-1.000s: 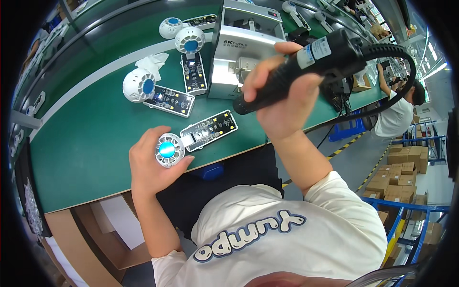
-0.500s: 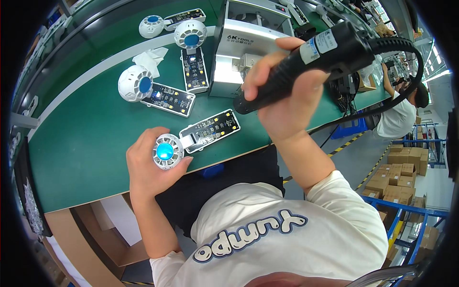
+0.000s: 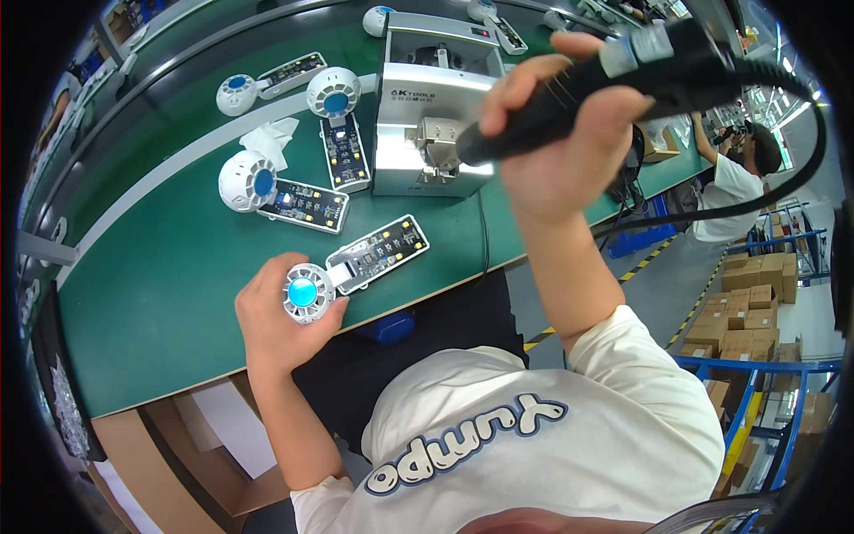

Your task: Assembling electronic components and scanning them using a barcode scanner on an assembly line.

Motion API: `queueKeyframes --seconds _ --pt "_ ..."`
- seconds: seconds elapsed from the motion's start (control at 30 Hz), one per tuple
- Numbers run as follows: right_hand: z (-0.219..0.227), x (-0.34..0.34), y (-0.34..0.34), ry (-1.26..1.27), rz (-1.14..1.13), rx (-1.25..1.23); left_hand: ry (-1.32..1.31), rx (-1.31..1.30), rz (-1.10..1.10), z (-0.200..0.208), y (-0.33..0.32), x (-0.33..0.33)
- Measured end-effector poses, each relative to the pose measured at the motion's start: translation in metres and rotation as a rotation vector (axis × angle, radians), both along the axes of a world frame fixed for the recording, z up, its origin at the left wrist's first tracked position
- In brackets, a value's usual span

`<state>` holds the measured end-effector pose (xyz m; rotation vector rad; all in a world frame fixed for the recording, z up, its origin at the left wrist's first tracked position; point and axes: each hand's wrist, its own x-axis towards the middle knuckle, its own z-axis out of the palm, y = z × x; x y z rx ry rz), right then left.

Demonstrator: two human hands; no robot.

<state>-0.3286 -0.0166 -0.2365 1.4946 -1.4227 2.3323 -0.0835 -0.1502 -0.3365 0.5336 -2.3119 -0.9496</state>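
My left hand (image 3: 280,325) is closed round a white, vented round head (image 3: 310,307) with a shiny blue disc in its middle. A short neck joins it to an oblong white housing (image 3: 384,252) whose circuit board lies bare on the green bench. High on the right, my right hand (image 3: 565,142) grips a black electric screwdriver (image 3: 614,80), its cable trailing from the rear end. The screwdriver's front end overlaps the metal block (image 3: 439,142) on a silver screw feeder (image 3: 405,111); whether they touch, I cannot tell.
Similar devices with bare boards, one nearby (image 3: 302,205), lie left of the feeder. Crumpled white tissue (image 3: 269,142) is among them. A cardboard box (image 3: 178,436) stands below the bench's front edge. A co-worker (image 3: 734,182) is at the far right, past a black cable (image 3: 712,212).
My right hand has raised the screwdriver to the right, its front end now before the feeder's metal block. My left hand still holds the round head. The view has shifted somewhat.
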Motion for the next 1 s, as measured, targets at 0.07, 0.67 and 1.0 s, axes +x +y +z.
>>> queueKeyframes --seconds 0.07,0.67,1.0 --pt "0.005 0.006 -0.007 0.110 -0.152 -0.003 -0.002 -0.019 0.020 0.000 0.002 0.001" --pt "-0.028 0.042 0.013 -0.157 0.107 0.192 0.013 -0.004 0.033 -0.003 -0.002 0.001" --pt "-0.038 0.042 0.014 -0.216 0.074 0.250 -0.005 -0.012 0.023 -0.001 -0.004 -0.001"
